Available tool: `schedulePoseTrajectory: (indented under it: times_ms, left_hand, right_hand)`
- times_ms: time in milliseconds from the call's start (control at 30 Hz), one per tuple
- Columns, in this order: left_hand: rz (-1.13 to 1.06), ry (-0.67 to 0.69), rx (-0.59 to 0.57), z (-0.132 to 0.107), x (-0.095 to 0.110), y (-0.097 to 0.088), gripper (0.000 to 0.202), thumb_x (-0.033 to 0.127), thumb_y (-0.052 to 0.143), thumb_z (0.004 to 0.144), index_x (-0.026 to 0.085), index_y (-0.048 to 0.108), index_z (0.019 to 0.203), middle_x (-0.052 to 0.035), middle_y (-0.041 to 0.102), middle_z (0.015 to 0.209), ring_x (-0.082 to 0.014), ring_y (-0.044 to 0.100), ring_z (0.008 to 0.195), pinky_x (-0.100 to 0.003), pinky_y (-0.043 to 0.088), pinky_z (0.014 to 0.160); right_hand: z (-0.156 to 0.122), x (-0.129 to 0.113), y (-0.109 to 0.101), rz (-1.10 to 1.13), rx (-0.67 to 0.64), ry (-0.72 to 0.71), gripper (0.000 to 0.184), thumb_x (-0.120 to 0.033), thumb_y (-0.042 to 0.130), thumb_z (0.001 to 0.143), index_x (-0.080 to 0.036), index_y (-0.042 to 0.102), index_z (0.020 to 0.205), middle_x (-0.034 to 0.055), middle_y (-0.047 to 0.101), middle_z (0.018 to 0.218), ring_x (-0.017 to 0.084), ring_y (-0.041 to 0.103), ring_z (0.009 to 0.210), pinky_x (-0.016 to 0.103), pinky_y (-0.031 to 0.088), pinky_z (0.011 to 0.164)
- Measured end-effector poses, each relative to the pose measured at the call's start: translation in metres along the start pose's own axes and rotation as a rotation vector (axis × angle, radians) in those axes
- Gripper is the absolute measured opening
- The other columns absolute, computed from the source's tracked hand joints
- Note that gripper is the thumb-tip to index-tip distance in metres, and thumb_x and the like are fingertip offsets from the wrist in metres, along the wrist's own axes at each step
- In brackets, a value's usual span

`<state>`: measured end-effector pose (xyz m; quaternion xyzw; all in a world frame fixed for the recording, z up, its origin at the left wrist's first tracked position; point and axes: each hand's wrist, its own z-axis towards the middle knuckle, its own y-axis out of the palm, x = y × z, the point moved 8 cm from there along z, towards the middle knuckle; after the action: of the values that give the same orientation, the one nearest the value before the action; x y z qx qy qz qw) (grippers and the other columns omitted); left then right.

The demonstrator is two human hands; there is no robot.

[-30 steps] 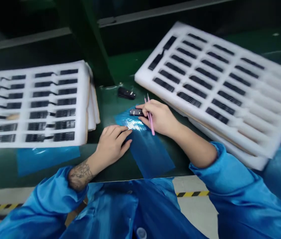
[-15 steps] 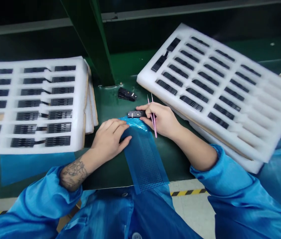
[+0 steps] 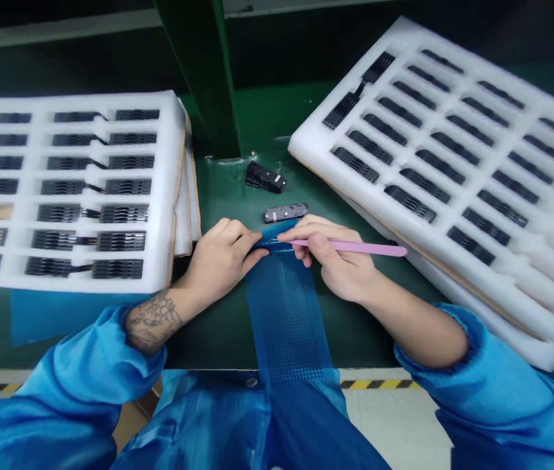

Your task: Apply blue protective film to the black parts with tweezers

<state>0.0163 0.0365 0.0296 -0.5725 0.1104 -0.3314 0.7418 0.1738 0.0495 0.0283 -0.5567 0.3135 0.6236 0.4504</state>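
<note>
Our right hand (image 3: 338,258) now clenches pink tweezers (image 3: 355,247) level; our left hand (image 3: 221,256) grips the blue film (image 3: 284,313). The black part (image 3: 285,212) lies released on the bench (image 3: 218,346).

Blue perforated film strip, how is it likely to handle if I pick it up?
The blue perforated film looks thin and floppy: it lies flat on the bench and bunches under the left hand. Probably very light too, and its glossy sheen suggests it may slip.
</note>
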Motion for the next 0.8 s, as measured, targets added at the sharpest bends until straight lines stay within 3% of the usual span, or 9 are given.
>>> schedulePoseTrajectory:
  times_ms: [100, 233, 333, 467, 800]
  left_hand:
    - [-0.073, -0.027, 0.017, -0.002, -0.003, -0.002, 0.028, 0.036, 0.067, 0.094, 0.013, 0.07, 0.109, -0.0056, 0.067, 0.089, -0.0198, 0.059, 0.083, -0.031, 0.051, 0.072]
    - [-0.135, -0.024, 0.028, -0.003, -0.005, -0.002, 0.025, 0.037, 0.069, 0.092, 0.014, 0.071, 0.101, -0.005, 0.066, 0.087, -0.0189, 0.06, 0.083, -0.031, 0.051, 0.072]
    - [-0.146, 0.008, 0.04, -0.003, -0.005, -0.002, 0.026, 0.039, 0.07, 0.091, 0.014, 0.072, 0.1, -0.0044, 0.066, 0.085, -0.0181, 0.059, 0.08, -0.031, 0.05, 0.069]
    - [-0.151, 0.035, 0.054, -0.002, -0.003, -0.002, 0.024, 0.037, 0.07, 0.091, 0.015, 0.074, 0.099, -0.0033, 0.064, 0.081, -0.0169, 0.058, 0.076, -0.03, 0.049, 0.065]
    - [-0.137, 0.045, 0.046, -0.003, 0.002, -0.001, 0.024, 0.038, 0.069, 0.091, 0.015, 0.074, 0.091, -0.0029, 0.064, 0.079, -0.0166, 0.06, 0.076, -0.03, 0.051, 0.067]
  right_hand:
    - [0.002, 0.017, 0.003, 0.039, 0.002, 0.136, 0.02, -0.035, 0.066, 0.096, -0.021, 0.077, 0.104, 0.0033, 0.075, 0.088, 0.014, 0.07, 0.075, 0.028, 0.057, 0.069]
    - [0.003, 0.028, -0.001, 0.109, 0.067, 0.271, 0.025, -0.033, 0.086, 0.077, -0.02, 0.079, 0.098, 0.004, 0.08, 0.088, 0.018, 0.075, 0.078, 0.031, 0.062, 0.075]
    - [0.006, 0.019, -0.004, 0.033, 0.072, 0.188, 0.023, -0.029, 0.09, 0.072, -0.024, 0.081, 0.093, 0.0032, 0.08, 0.088, 0.019, 0.076, 0.08, 0.033, 0.063, 0.077]
    - [0.009, 0.005, -0.005, -0.096, 0.075, 0.027, 0.017, -0.023, 0.087, 0.075, -0.027, 0.082, 0.091, 0.0026, 0.08, 0.094, 0.02, 0.076, 0.085, 0.035, 0.063, 0.081]
    - [0.009, 0.012, -0.003, -0.161, 0.118, 0.102, 0.01, -0.021, 0.085, 0.077, -0.026, 0.082, 0.085, 0.0005, 0.081, 0.088, 0.019, 0.076, 0.078, 0.033, 0.064, 0.074]
